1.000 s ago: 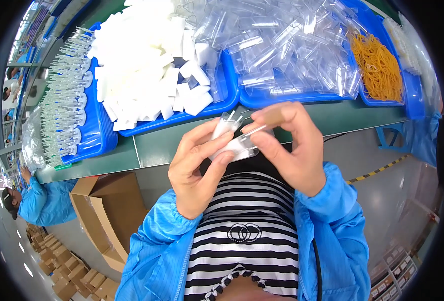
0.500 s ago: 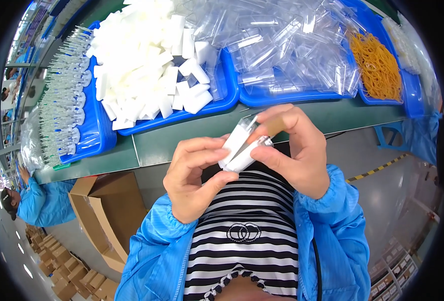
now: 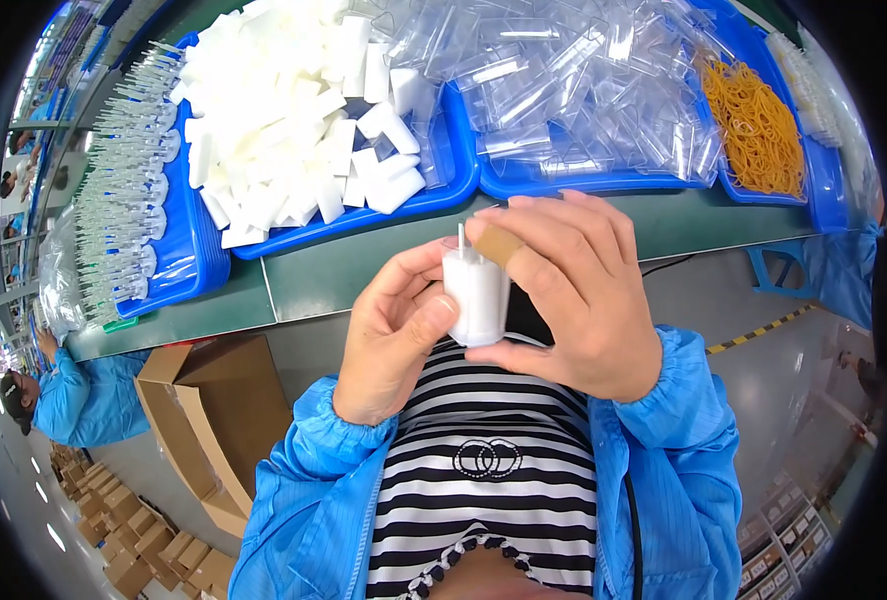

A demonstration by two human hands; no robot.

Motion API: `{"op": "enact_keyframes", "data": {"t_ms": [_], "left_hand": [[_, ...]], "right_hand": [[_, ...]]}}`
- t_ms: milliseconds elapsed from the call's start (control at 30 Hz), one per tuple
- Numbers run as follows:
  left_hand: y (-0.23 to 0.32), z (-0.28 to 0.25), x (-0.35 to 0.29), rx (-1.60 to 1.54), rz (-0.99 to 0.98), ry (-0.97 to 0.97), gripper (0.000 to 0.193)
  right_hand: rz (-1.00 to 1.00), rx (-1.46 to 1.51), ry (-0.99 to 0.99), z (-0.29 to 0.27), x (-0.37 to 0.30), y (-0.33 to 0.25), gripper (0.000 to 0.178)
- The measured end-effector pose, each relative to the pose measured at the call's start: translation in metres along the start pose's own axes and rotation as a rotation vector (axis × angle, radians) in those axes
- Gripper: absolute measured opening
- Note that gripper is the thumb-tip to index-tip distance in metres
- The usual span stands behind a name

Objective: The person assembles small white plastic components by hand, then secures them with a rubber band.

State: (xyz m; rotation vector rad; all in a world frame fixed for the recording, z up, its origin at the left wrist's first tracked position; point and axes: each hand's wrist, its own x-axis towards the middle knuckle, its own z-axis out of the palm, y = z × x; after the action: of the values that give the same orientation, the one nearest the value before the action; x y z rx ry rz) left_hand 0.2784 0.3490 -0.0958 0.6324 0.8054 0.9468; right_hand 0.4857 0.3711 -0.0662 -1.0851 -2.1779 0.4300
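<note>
In front of my chest, both hands hold a white foam block (image 3: 478, 300) that stands roughly upright. A thin pale stick (image 3: 461, 240) pokes out of its top, and a clear plastic edge shows around the upper end. My left hand (image 3: 395, 335) grips the block's left side between thumb and fingers. My right hand (image 3: 578, 300) closes on it from the right, thumb at the bottom and a finger with a tan bandage at the top. What lies inside the foam is hidden.
On the green bench (image 3: 353, 257), a blue tray (image 3: 348, 232) holds white foam pieces and another blue tray (image 3: 583, 187) holds clear plastic sleeves. Yellow rubber bands (image 3: 753, 130) lie at right, green-tipped clear pieces (image 3: 128, 190) at left. An open cardboard box (image 3: 233, 410) and a person (image 3: 83, 400) are at left.
Two white foam parts held apart and tilted are now together as one upright block. My right hand has shifted from pinching its upper end to spanning its right side.
</note>
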Motion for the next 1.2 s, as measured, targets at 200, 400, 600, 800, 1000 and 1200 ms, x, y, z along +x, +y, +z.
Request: {"op": "enact_keyframes", "data": {"t_ms": [200, 400, 600, 800, 1000, 1200], "left_hand": [[0.001, 0.003, 0.0, 0.007, -0.074, -0.1, 0.056], [0.005, 0.004, 0.006, -0.081, -0.158, -0.229, 0.059], [-0.001, 0.019, 0.008, -0.136, -0.232, -0.221, 0.051], [-0.002, 0.028, 0.009, -0.042, -0.244, -0.21, 0.035], [-0.012, 0.037, 0.008, -0.022, -0.298, -0.177, 0.068], [-0.019, 0.035, 0.021, 0.078, -0.273, -0.218, 0.047]], "right_hand": [[-0.092, -0.051, 0.066, 0.011, -0.004, 0.007, 0.07], [-0.006, 0.185, 0.124, 0.013, -0.008, 0.009, 0.065], [-0.07, 0.166, 0.094, 0.01, -0.016, 0.015, 0.06], [-0.017, 0.231, 0.149, 0.011, -0.019, 0.01, 0.07], [-0.071, 0.161, 0.187, 0.009, -0.03, 0.013, 0.052], [-0.049, 0.163, 0.174, -0.019, -0.035, 0.023, 0.057]]}}
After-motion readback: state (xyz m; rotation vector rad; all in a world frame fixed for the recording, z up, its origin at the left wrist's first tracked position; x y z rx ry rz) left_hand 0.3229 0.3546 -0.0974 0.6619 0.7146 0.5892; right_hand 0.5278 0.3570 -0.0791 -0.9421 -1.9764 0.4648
